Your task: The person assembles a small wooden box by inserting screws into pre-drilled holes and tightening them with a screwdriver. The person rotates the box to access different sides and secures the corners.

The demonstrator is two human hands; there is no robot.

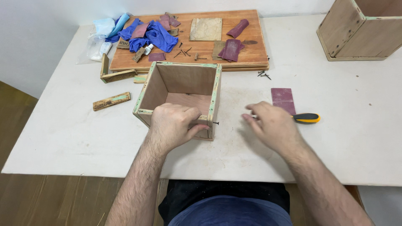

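Left hand (173,125) grips the box (181,97) near wall. Right hand (271,125), fingers loosely apart, rests on a screwdriver (305,118) whose handle points rightward; screw (215,123) lies left of it.

An open box (181,94) is set mid-table; a board (251,46) at twelve o'clock; a screwdriver (306,118) at three; a second box (360,29) at two.

Workshop; wood boxes (181,93), sandpaper (283,99), nails (264,75)

The open box (182,90) is raw plywood, matt, with rough edges smeared in pale green. The board (234,46) behind looks like varnished wood with a slight sheen. The surface (347,138) is matt white, scuffed. The tool handle (306,118) looks like glossy plastic.
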